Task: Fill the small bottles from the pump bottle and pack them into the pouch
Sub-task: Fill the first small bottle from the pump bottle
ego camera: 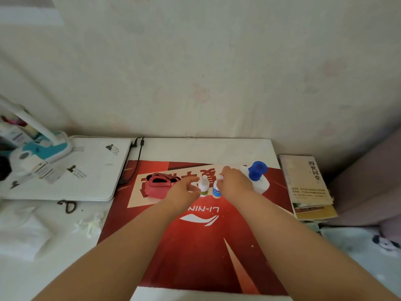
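your right hand (235, 185) pinches with its fingers the top of the blue-label bottle (216, 192). your left hand (184, 191) has released fingers, just beside the green-band bottle (204, 187). both stand on the red mat (206, 246), between pouch (159, 185) and pump bottle (257, 170).

Left hand (184, 189) is hovering just beside the green-label bottle (204, 186), fingers loosely curled, not clearly touching. Right hand (235, 184) is pinching the cap of the blue-label bottle (216, 191). Both are standing upright on the red sheet (195, 246). Open pink pouch (159, 185) is lying left, pump bottle (257, 170) standing behind the right hand.
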A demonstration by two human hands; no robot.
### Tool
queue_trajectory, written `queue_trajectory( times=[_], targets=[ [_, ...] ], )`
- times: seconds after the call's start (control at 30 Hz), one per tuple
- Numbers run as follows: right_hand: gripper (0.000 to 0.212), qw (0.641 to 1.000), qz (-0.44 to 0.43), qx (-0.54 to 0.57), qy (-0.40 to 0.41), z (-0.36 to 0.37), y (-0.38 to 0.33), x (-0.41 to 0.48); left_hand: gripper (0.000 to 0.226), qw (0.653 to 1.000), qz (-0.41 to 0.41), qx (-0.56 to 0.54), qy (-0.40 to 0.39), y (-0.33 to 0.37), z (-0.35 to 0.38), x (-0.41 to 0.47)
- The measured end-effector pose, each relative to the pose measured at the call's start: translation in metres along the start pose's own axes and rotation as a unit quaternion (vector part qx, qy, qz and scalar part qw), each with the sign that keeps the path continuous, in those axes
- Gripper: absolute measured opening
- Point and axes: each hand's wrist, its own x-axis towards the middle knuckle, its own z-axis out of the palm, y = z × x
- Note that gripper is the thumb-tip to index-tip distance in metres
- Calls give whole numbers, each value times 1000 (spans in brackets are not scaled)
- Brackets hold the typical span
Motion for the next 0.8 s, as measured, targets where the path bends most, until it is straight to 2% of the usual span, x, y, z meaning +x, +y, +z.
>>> queue_trajectory(
  times=[0.1,0.2,0.33,0.47,0.67,0.8],
  targets=[
    [22,998,-29,-58,6,-8,-3,-9,50,1000,5,-7,-18,2,3,-1],
    [21,997,-64,-40,17,-22,-6,-22,54,999,27,15,-33,7,8,-4],
    [24,994,-98,-34,41,-40,-11,-39,42,998,43,37,-29,12,18,-1],
    [23,992,-116,23,35,-47,-10,-44,34,997,43,56,-3,19,22,-3],
    [26,985,-135,101,24,-46,-7,-39,35,994,58,74,52,28,19,-16],
    [27,981,-131,144,13,-43,-6,-36,34,993,62,81,59,30,18,-21]
  ],
)
